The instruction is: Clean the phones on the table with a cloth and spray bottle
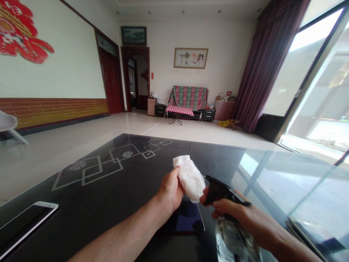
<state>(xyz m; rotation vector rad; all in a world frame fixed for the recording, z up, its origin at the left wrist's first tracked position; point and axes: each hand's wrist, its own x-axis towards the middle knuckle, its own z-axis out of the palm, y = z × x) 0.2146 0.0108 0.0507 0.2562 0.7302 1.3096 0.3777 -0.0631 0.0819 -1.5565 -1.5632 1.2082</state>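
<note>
A folded white cloth lies across my left hand, with the thumb pressed on its edge. My right hand is wrapped round the black trigger head of a clear spray bottle. The nozzle points left at the cloth, close to its right edge. Beneath the cloth and my left wrist, a dark, flat, glossy device rests on the black table. Part of that device is hidden by my left arm.
A white-framed phone lies at the table's left. Another dark flat object is at the right edge, partly behind my right arm. Farther off stand a small table with a checked cover and a white chair.
</note>
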